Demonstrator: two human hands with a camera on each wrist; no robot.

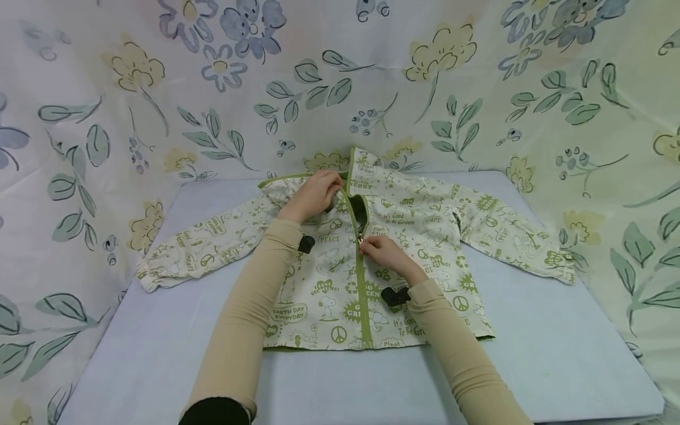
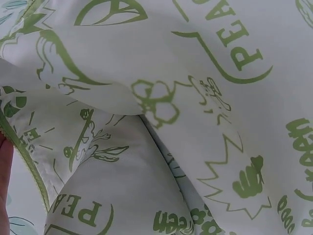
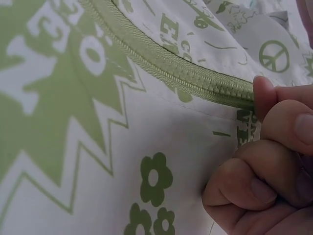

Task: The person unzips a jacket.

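Observation:
A white jacket [image 1: 329, 277] with green print lies spread front side up, its green zipper [image 1: 363, 307] running down the middle. My left hand [image 1: 317, 196] grips the jacket's edge near the top of the zipper, by the collar. At the left border of the left wrist view, only part of that hand [image 2: 4, 181] shows, beside the zipper edge. Lower down, my right hand [image 1: 390, 255] pinches the zipper pull [image 1: 360, 238]. Above the pull the zipper's two sides part in a narrow gap; below it they are joined. In the right wrist view, curled fingers [image 3: 244, 171] hide the pull.
The jacket's sleeves [image 1: 207, 245] stretch out to both sides over the white-covered table [image 1: 558, 342]. A flower-printed curtain [image 1: 329, 77] hangs behind and around the table. Black wrist cameras [image 1: 395, 296] sit near both cuffs.

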